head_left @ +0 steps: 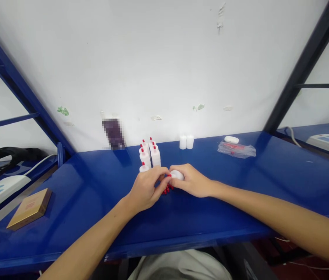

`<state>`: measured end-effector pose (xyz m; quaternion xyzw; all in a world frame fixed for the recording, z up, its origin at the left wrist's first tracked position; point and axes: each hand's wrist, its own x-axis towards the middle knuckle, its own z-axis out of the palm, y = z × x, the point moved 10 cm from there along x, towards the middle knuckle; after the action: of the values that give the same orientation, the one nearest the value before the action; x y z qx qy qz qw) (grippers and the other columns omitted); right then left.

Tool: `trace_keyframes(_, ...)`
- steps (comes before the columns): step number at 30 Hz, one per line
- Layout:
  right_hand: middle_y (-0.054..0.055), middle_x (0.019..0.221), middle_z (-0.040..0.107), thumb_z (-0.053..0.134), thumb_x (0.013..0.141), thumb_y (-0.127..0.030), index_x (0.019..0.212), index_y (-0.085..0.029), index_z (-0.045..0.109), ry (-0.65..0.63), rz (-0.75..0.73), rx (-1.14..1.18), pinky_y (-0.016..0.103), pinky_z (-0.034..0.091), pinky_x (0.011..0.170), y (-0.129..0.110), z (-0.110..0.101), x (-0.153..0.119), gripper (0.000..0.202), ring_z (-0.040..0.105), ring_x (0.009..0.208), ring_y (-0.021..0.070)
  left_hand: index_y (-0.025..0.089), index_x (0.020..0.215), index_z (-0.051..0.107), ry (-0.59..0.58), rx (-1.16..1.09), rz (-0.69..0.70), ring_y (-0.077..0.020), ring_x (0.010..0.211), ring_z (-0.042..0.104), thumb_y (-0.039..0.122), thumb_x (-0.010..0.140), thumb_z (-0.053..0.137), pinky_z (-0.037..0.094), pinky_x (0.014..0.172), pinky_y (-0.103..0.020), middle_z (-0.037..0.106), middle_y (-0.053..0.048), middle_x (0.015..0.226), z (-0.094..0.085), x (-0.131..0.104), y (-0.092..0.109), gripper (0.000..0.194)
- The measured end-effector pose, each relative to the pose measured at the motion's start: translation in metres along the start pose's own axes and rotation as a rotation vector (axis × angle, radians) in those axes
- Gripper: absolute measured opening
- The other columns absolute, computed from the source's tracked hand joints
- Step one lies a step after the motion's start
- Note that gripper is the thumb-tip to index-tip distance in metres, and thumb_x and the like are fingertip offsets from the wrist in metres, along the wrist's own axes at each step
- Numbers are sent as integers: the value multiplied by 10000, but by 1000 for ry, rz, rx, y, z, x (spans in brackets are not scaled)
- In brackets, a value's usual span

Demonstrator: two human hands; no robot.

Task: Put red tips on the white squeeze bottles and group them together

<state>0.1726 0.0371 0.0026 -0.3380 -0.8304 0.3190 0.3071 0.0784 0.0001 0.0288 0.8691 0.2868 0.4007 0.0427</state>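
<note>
Blue tabletop (91, 182) is stretching before you. Near loose red caps (167, 190), your right hand (195, 181) is gripping a white squeeze bottle (177, 175); your left hand (145, 188) is pinching its red tip (169, 175).

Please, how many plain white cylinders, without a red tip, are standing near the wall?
2. The left cylinder and the right cylinder stand side by side on the blue table, right of the red-tipped bottles. Others could be hidden behind those bottles.

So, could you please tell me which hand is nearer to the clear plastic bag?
Right: the right hand is left of the clear plastic bag and nearer the camera; the left hand is farther left.
</note>
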Motion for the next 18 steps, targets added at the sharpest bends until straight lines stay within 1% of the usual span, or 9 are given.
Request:
trace_keyframes(4, -21, 674, 566, 597, 852, -355, 772, -168, 592, -23, 15, -28, 226, 352, 573, 0, 0, -2, 203, 488, 626, 126, 186, 1037, 560, -60, -14, -1, -80, 554, 490, 229, 966, 496, 394, 540, -198, 596, 21, 712, 5, 0, 0, 104)
trace_keyframes(8, -21, 686, 550, 633, 825, -463, 793, -166, 597, -90, -24, 2, 238, 362, 591, -5, 2, -4, 301, 476, 630, 129, 185, 1046, 560, -108, -23, 8, -85, 555, 499, 231, 974, 486, 396, 543, -201, 603, 20, 703, 8, 1, 2, 113)
trace_keyframes(10, -21, 682, 536, 617, 827, -533, 787, -165, 595, -103, -34, 19, 243, 363, 599, -6, 2, -4, 371, 466, 631, 130, 186, 1081, 554, -119, -28, 26, -88, 566, 518, 224, 980, 476, 410, 557, -204, 623, 15, 728, 9, 2, 4, 133)
trace_keyframes(13, -24, 667, 507, 576, 833, -607, 752, -166, 584, -98, -28, 29, 244, 352, 592, -3, 3, -4, 448, 441, 625, 126, 190, 1121, 547, -124, -18, 90, -95, 606, 557, 197, 987, 449, 432, 590, -213, 654, 0, 790, 10, 1, 10, 167)
trace_keyframes(15, -30, 645, 468, 528, 857, -629, 704, -168, 555, -87, -30, 30, 242, 334, 578, -1, 3, -3, 486, 407, 611, 118, 194, 1131, 550, -126, -3, 125, -99, 623, 568, 179, 985, 443, 431, 597, -216, 655, -2, 799, 10, 0, 14, 181)
trace_keyframes(18, -38, 613, 413, 481, 892, -616, 642, -173, 492, -71, -42, 12, 238, 306, 557, 0, 3, -3, 508, 366, 592, 108, 198, 1130, 558, -140, 7, 134, -100, 630, 574, 173, 982, 454, 426, 596, -217, 655, -3, 807, 11, 0, 16, 183)
